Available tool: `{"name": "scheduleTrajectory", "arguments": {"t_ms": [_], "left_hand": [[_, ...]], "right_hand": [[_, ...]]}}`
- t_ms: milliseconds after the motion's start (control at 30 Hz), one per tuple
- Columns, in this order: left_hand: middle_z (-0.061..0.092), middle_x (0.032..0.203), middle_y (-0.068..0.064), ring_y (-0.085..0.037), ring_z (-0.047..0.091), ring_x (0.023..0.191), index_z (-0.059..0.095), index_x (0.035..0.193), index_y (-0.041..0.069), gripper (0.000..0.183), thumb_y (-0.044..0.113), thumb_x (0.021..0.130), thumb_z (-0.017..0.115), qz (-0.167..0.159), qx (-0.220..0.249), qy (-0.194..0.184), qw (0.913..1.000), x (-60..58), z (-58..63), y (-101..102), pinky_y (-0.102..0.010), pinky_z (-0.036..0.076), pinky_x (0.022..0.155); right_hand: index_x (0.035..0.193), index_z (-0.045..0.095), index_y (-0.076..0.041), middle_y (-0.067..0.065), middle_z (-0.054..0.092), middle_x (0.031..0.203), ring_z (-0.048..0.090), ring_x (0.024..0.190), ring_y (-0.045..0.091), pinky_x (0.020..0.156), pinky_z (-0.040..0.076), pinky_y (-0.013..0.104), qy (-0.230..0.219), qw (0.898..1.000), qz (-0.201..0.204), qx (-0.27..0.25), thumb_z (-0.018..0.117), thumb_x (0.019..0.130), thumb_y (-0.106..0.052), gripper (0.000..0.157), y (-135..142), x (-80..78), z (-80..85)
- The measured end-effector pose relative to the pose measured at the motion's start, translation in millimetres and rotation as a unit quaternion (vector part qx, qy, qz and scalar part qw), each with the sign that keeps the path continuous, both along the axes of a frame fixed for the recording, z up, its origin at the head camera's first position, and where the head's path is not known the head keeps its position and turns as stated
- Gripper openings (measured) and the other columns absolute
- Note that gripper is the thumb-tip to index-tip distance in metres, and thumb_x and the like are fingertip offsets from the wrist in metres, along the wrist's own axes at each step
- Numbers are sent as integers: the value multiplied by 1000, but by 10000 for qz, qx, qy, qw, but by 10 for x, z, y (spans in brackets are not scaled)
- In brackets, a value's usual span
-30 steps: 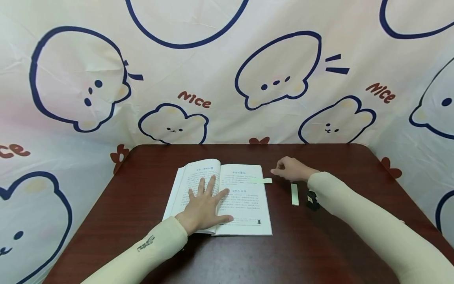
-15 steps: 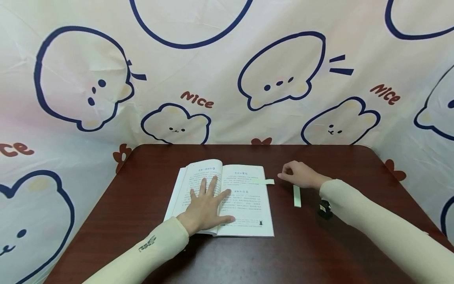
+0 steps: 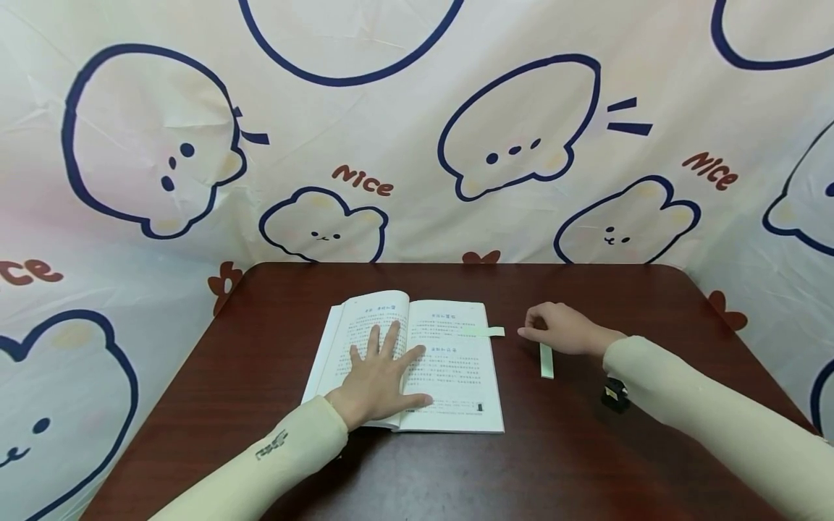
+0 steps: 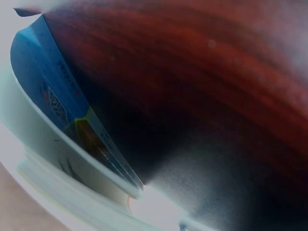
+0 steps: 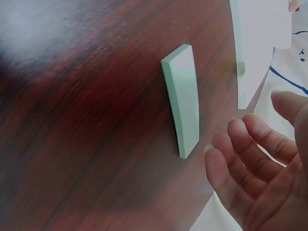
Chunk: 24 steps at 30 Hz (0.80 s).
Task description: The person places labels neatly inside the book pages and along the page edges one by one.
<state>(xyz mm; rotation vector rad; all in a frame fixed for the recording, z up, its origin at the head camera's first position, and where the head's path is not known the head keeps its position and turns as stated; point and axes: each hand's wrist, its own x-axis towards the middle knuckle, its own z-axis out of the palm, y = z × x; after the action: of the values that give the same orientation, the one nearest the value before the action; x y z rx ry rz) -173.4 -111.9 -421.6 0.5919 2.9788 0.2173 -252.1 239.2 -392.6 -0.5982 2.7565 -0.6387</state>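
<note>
An open book (image 3: 449,387) lies on the table with printed pages facing up. Across it my left hand (image 3: 373,380) rests, palm down and fingers spread, over the fold. A pale green sticky tab (image 3: 496,332) lies on the right page and juts past its edge. My right hand (image 3: 565,329) hovers to the right of the book with loosely bent fingers, holding nothing. Just beyond those fingers in the right wrist view is a thin pad of green sticky notes (image 5: 185,101); in the head view the hand covers its far end.
The dark red-brown table (image 3: 443,477) reaches a patterned cloth backdrop (image 3: 417,145) at the back and sides. A small dark device (image 3: 615,394) sits at the right wrist. Part of a blue printed cover (image 4: 57,86) shows in the left wrist view.
My right hand has moved right and slightly nearer, away from the tab and over the far end of the sticky note pad. The left hand stays on the book.
</note>
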Motion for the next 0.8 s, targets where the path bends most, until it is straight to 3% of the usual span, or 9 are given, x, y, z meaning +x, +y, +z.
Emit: {"name": "scheduleTrajectory", "arguments": {"t_ms": [333, 567, 800], "left_hand": [[16, 168, -22, -58, 16, 151, 46, 152, 29, 85, 75, 82, 63, -4, 14, 0, 10000, -2, -6, -1, -84, 26, 103], [15, 169, -22, -58, 15, 151, 46, 152, 30, 86, 75, 82, 63, -9, 20, -6, 10000, -15, -10, 5, -84, 26, 103], [15, 169, -22, -58, 15, 151, 46, 152, 30, 86, 75, 82, 63, -6, 38, -39, 10000, -11, -3, 9, -84, 26, 103]], "right_hand": [[88, 65, -14, -2, 60, 79, 51, 69, 11, 63, 43, 27, 7, 9997, 183, 188, 70, 96, -34, 22, 135, 75, 5], [87, 60, -12, -1, 55, 76, 50, 69, 12, 60, 41, 26, -341, 9989, 334, 33, 80, 87, -37, 32, 247, 103, -27], [90, 60, -9, -1, 54, 77, 49, 68, 11, 59, 41, 24, -496, 9981, 365, -2, 81, 86, -37, 35, 303, 118, -65]]}}
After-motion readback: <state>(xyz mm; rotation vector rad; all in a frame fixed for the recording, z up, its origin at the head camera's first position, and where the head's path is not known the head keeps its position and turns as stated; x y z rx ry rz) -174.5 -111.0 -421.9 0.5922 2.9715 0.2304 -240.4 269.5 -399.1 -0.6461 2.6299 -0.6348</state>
